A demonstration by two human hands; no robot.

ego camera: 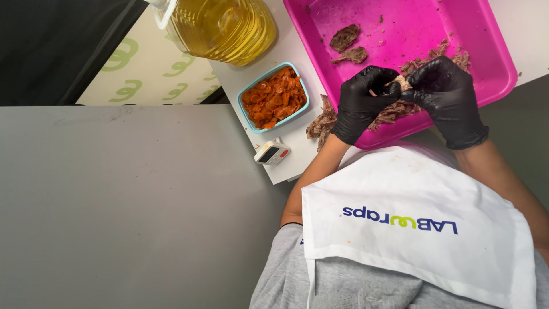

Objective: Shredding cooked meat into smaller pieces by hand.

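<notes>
Orange slices tub (274, 97), oil jug (220, 26), timer (273, 153) flank pink tray (492, 51).

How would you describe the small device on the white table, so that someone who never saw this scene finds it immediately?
Start at the big pink tray on the white table. Beside it stands a light blue dish of orange slices. Just below that dish, near the table edge, lies the small white device: the only thing with a dark screen and a red button.
</notes>
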